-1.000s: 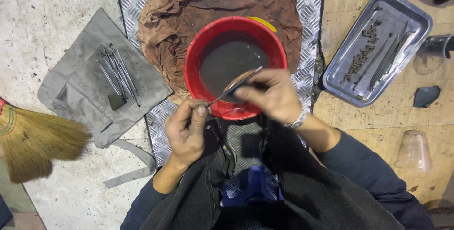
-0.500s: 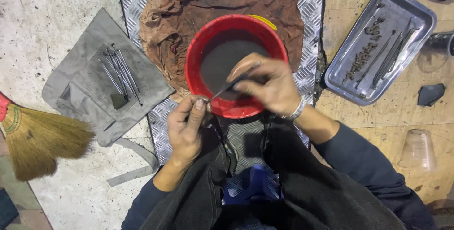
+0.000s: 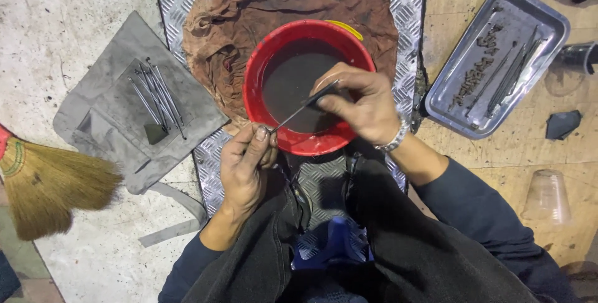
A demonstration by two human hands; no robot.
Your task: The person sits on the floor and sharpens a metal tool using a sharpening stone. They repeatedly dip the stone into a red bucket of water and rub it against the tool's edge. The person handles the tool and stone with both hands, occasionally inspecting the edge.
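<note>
A red bucket (image 3: 256, 77) of dark liquid stands on a brown rag (image 3: 218, 41) over a metal tread plate. My left hand (image 3: 244, 167) pinches the near end of a thin metal rod (image 3: 298, 112) at the bucket's front rim. My right hand (image 3: 361, 105) grips the rod's far end over the liquid, fingers closed around it and possibly a dark brush. The rod slants across the bucket between both hands.
A grey cloth (image 3: 112, 91) at the left carries several thin rods (image 3: 156, 94). A straw broom (image 3: 47, 184) lies at the left edge. A metal tray (image 3: 455, 104) with small parts and rods sits at the right. A clear plastic cup (image 3: 548, 197) lies at the lower right.
My right hand has shifted slightly along the rod over the bucket, and the view has drifted a little. My left hand keeps its pinch at the rim.
</note>
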